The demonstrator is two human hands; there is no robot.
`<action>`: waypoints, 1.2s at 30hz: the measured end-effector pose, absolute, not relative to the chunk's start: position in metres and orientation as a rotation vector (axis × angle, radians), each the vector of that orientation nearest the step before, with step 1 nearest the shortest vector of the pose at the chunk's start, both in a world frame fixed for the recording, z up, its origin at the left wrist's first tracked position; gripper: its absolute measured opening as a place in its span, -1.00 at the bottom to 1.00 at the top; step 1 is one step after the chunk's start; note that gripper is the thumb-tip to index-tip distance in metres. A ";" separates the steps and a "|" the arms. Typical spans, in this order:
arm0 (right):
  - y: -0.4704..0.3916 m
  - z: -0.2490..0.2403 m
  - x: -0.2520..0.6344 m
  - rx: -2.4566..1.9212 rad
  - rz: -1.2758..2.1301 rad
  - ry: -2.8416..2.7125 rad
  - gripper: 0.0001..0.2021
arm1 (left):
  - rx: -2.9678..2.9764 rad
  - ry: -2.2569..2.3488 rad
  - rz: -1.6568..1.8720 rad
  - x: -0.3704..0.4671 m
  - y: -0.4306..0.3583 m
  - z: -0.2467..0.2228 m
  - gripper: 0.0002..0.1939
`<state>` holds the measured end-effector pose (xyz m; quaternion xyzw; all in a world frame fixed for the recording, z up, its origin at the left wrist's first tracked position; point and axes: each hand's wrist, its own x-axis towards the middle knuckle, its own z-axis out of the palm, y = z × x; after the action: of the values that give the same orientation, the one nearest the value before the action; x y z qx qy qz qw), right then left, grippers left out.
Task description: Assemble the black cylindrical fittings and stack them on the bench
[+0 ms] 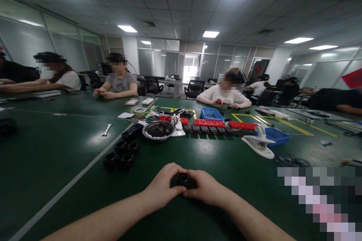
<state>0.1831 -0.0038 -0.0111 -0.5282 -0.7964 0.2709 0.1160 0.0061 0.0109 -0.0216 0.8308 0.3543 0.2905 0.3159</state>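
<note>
Both of my hands are closed around a small black wheel (183, 180) with a hole in its middle, close above the green table in front of me. My left hand (166, 182) grips its left side between thumb and fingers. From the opposite side my right hand (202, 186) pinches it, and the fingertips of the two hands nearly meet. Parts of the wheel are hidden behind the fingers. Ahead and to the left, several similar black wheels (121, 156) stand in a tight cluster on the table.
A metal bowl (158, 131) of dark pieces stands ahead, beside red and black socket strips (209, 126). Blue bins (212, 114), a white clamp stand (260, 145) and a wrench (107, 130) lie about the green table (70, 173). Other people sit along the far side.
</note>
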 end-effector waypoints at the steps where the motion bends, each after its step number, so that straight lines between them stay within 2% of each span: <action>1: -0.004 -0.011 0.182 -1.586 0.769 -2.324 -0.66 | 2.187 0.936 0.758 0.006 0.011 -0.022 -0.67; 7: -0.010 -0.019 0.169 -1.803 0.345 -2.296 -0.64 | 2.165 0.971 0.754 0.008 0.011 -0.020 -0.72; 11: -0.013 -0.020 0.167 -1.775 0.296 -2.319 -0.63 | 2.173 0.968 0.758 0.008 0.011 -0.021 -0.71; 15: -0.012 -0.013 0.175 -1.642 0.452 -2.338 -0.59 | 2.184 0.936 0.742 0.006 0.011 -0.020 -0.66; 21: -0.003 -0.011 0.192 -1.404 1.025 -2.313 -0.70 | 2.192 0.897 0.720 0.006 0.010 -0.017 -0.69; 24: 0.000 -0.016 0.194 -1.410 1.054 -2.253 -0.76 | 2.186 0.898 0.711 0.007 0.009 -0.017 -0.70; 27: -0.001 -0.018 0.187 -1.538 0.931 -2.242 -0.68 | 2.179 0.944 0.695 0.009 0.009 -0.019 -0.70; 32: -0.009 -0.019 0.172 -1.760 0.414 -2.298 -0.64 | 2.184 1.036 0.718 0.011 0.009 -0.024 -0.76; 36: -0.013 -0.021 0.169 -1.704 0.374 -2.281 -0.64 | 2.196 0.993 0.761 0.010 0.011 -0.026 -0.76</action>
<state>0.1689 -0.0131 -0.0207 -0.5880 -0.7871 0.1290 0.1344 0.0099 0.0107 -0.0259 0.8282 0.3744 0.2870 0.3026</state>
